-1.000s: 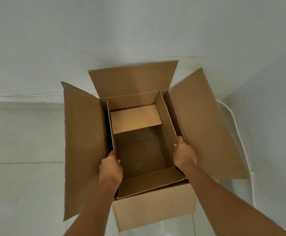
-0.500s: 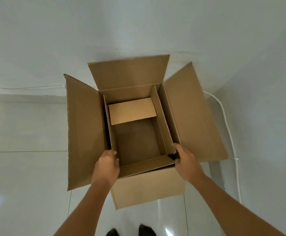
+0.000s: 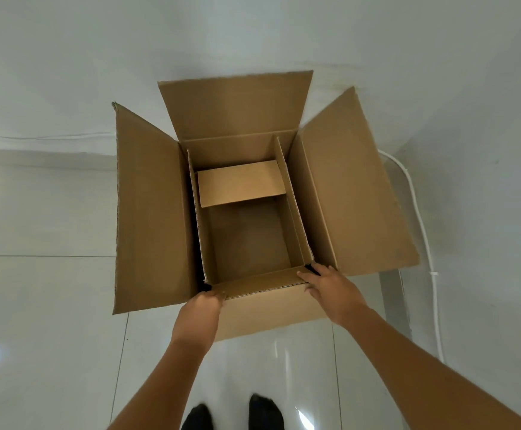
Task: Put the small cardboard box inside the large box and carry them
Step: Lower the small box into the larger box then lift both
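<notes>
both the left hand point(image 3: 201, 308) and right hand point(image 3: 330, 285) rest loosely open at the near rim of the large box point(image 3: 355, 206); the small cardboard box point(image 3: 246, 237) nested just beyond them looks light and stiff, so best lift the outer walls low.

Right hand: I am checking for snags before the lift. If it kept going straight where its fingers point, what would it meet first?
The right hand already touches the near flap of the small brown cardboard box nested in the large brown cardboard box; that flap comes first, though depth is uncertain.
</notes>
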